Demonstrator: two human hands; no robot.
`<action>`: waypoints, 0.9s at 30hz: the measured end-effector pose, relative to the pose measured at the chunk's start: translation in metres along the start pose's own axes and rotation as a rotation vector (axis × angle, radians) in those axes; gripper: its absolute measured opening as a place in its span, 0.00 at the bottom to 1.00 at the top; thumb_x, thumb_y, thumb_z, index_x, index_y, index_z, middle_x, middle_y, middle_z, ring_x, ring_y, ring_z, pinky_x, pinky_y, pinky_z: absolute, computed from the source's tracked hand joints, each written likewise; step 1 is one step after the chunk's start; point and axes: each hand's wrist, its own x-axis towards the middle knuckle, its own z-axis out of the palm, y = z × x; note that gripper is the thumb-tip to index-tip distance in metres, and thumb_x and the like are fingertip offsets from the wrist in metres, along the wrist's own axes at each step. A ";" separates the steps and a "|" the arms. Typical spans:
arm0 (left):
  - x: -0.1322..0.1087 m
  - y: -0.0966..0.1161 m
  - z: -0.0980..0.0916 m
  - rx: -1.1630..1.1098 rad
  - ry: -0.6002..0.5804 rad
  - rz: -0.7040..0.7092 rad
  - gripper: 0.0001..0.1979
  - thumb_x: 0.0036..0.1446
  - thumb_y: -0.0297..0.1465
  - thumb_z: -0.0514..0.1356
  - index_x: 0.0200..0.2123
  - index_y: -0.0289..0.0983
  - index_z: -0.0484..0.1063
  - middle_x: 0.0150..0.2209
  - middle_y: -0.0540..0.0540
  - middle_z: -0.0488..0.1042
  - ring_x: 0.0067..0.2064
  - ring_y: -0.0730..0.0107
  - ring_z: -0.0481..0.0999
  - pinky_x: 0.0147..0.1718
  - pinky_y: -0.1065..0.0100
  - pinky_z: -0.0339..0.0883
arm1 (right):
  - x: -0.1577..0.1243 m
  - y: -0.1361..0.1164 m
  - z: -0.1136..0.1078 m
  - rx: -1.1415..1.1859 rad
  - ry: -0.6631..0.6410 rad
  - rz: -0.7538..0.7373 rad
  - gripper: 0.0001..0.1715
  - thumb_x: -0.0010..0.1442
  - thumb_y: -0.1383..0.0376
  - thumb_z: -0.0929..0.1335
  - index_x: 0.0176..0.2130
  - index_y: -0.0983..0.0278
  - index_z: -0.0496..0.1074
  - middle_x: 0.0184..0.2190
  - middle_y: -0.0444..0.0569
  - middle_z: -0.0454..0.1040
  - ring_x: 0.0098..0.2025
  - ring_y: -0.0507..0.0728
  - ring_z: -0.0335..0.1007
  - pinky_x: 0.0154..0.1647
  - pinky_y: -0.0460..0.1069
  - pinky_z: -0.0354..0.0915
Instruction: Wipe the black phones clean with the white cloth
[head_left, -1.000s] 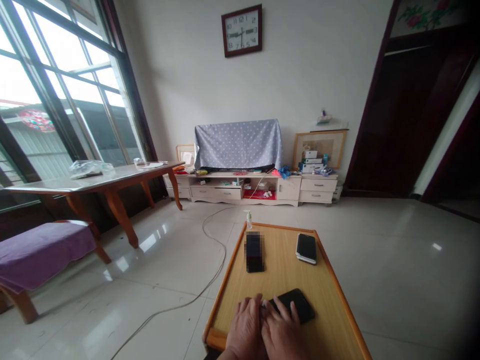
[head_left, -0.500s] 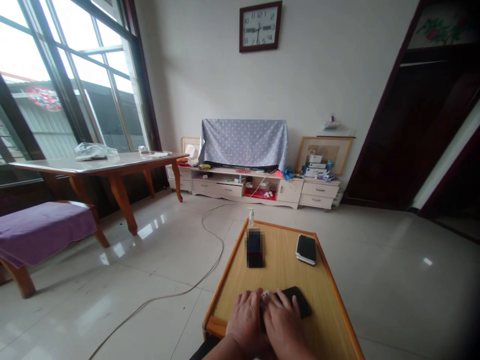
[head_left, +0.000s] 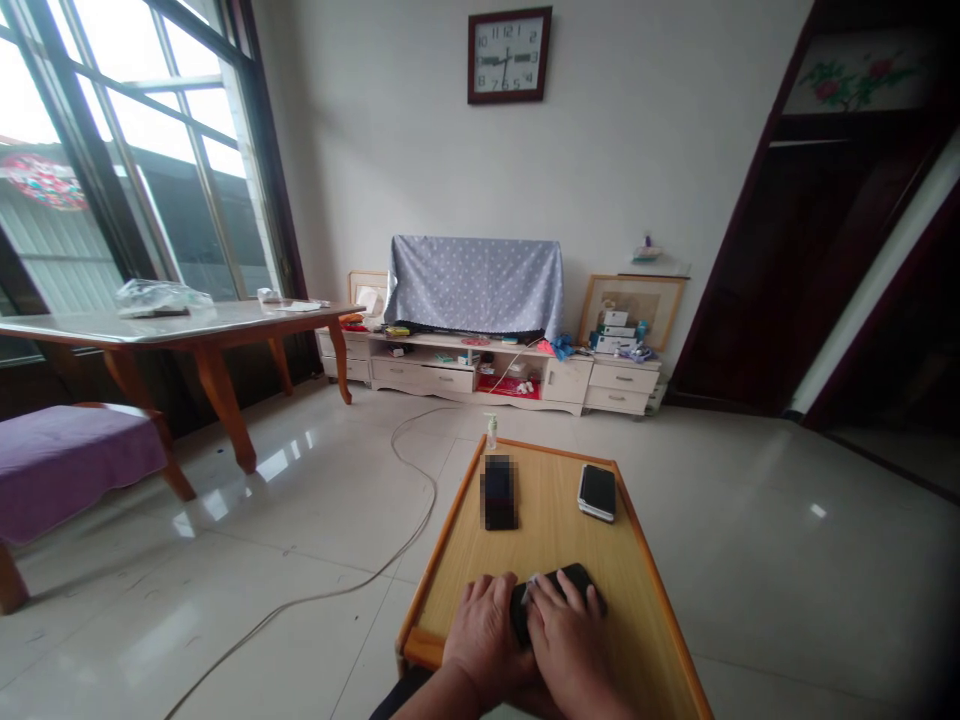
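Observation:
Both of my hands rest on a black phone [head_left: 576, 579] lying at the near end of a low wooden table [head_left: 437, 549]. My left hand [head_left: 482, 634] curls around the phone's left edge. My right hand [head_left: 568, 640] lies over the phone with its fingers pressed together, and a small white piece [head_left: 529, 585] shows at its fingertips. What the white piece is I cannot make out. Farther along the table lie a dark phone [head_left: 499, 492] and a phone in a light case [head_left: 597, 492]. A small pump bottle [head_left: 491, 430] stands at the far edge.
A cable [head_left: 409, 540] trails over the tiled floor left of the low table. A long table [head_left: 187, 325] and a purple bench [head_left: 67, 460] stand by the window at left. A TV cabinet [head_left: 487, 372] with a covered screen [head_left: 474, 288] lines the far wall.
My hands stay together on the black phone, and the right one now covers more of it. My head has shifted, so the room sits a little differently in view.

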 end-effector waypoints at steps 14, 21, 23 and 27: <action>0.002 0.005 -0.003 0.037 -0.022 -0.003 0.21 0.50 0.44 0.59 0.47 0.44 0.69 0.43 0.45 0.74 0.48 0.55 0.69 0.51 0.58 0.57 | -0.004 0.008 -0.004 0.019 0.023 0.042 0.28 0.69 0.56 0.55 0.60 0.53 0.71 0.63 0.42 0.68 0.68 0.69 0.57 0.68 0.74 0.48; 0.008 0.003 0.002 0.103 -0.073 0.017 0.29 0.45 0.40 0.61 0.52 0.41 0.68 0.47 0.45 0.75 0.51 0.55 0.69 0.53 0.58 0.56 | -0.028 0.039 0.007 0.078 0.051 0.049 0.24 0.67 0.53 0.60 0.59 0.46 0.72 0.62 0.41 0.69 0.66 0.70 0.61 0.67 0.74 0.53; 0.011 0.000 0.006 0.129 -0.099 0.029 0.31 0.43 0.39 0.61 0.54 0.41 0.68 0.49 0.44 0.75 0.53 0.54 0.68 0.53 0.58 0.56 | -0.037 0.051 0.014 0.104 0.033 0.044 0.23 0.66 0.52 0.61 0.58 0.42 0.71 0.62 0.40 0.69 0.65 0.71 0.63 0.65 0.74 0.57; 0.014 0.000 0.012 0.168 -0.120 0.028 0.32 0.46 0.40 0.60 0.56 0.40 0.67 0.50 0.43 0.75 0.54 0.56 0.69 0.55 0.59 0.55 | -0.025 0.049 0.004 0.125 0.061 0.063 0.24 0.68 0.54 0.59 0.60 0.45 0.70 0.63 0.40 0.69 0.68 0.70 0.58 0.68 0.75 0.50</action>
